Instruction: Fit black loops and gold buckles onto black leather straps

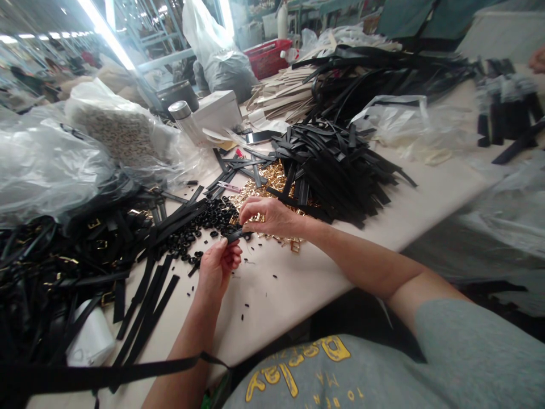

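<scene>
Near the middle of the table, my left hand pinches a short black strap between thumb and fingers. My right hand comes in from the right, its thumb and fingers closed at the strap's other end; any small part between them is hidden. Just beyond the hands lies a heap of gold-coloured buckles, partly covered by my right hand. Small black loops are piled to the left of it. A large stack of black strap pieces rises behind my right hand.
Finished-looking buckled straps pile up at left beside a white spool. Clear plastic bags, a metal flask, a white box and a red basket stand behind. Pink-handled snips lie near the buckles. Another person's hand shows far right.
</scene>
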`<state>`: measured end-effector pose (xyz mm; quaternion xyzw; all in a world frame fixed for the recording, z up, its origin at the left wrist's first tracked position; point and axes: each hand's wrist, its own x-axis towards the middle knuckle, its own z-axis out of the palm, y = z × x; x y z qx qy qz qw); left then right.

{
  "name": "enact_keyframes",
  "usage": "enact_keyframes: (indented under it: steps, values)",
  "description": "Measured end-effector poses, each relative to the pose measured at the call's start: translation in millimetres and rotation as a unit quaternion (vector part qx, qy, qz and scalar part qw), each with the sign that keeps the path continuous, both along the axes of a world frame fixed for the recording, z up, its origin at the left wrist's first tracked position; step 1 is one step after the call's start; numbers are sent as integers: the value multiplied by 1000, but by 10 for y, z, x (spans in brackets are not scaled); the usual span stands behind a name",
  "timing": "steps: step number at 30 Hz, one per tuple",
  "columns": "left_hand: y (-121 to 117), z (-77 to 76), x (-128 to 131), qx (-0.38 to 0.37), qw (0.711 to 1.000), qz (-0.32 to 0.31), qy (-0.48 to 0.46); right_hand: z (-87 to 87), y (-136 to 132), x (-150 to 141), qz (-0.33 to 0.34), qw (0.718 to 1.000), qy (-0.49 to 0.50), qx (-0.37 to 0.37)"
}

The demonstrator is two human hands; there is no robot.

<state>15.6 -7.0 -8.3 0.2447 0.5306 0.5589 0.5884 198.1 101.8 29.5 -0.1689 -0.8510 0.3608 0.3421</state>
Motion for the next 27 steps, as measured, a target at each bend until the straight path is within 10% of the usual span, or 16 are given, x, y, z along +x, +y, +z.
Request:
enact_keyframes:
  steps: [20, 27]
  values:
    - [-36, 31, 65, 22, 1000, 6, 11, -33, -37, -50, -57, 998, -10, 34]
    - [-11, 14, 11, -7, 999, 26, -34, 87, 8, 39, -51, 989, 3, -142]
